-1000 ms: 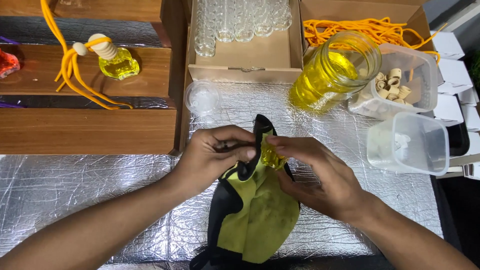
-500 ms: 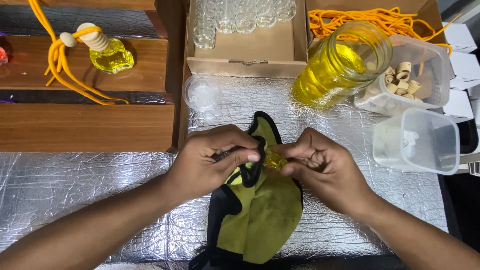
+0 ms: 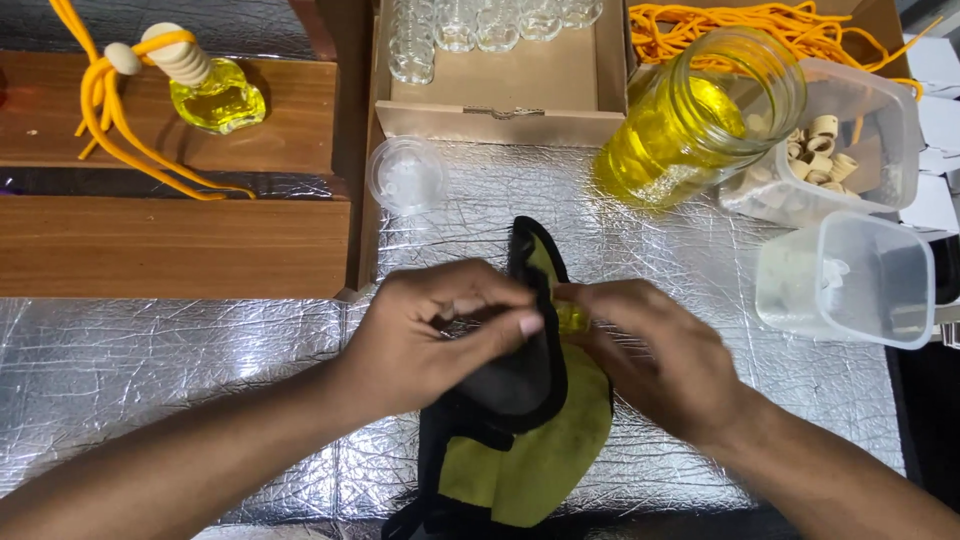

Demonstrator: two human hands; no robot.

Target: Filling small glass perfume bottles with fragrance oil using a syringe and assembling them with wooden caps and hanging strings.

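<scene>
Both hands pinch tight: left hand (image 3: 440,335) gripping the cloth (image 3: 530,440), right hand (image 3: 655,355) the small bottle (image 3: 572,318); I fear it slips, spilling yellow liquid.

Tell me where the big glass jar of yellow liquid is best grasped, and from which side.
Grip the glass jar around its ribbed neck just under the open mouth, coming from the near left side. It leans against the plastic tub of wooden rings on its right, so that side looks blocked.

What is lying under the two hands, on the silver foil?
A yellow-green cloth with black edging lies under the left hand and right hand. A small yellow item shows between the fingers; the hands cover most of it.
</scene>
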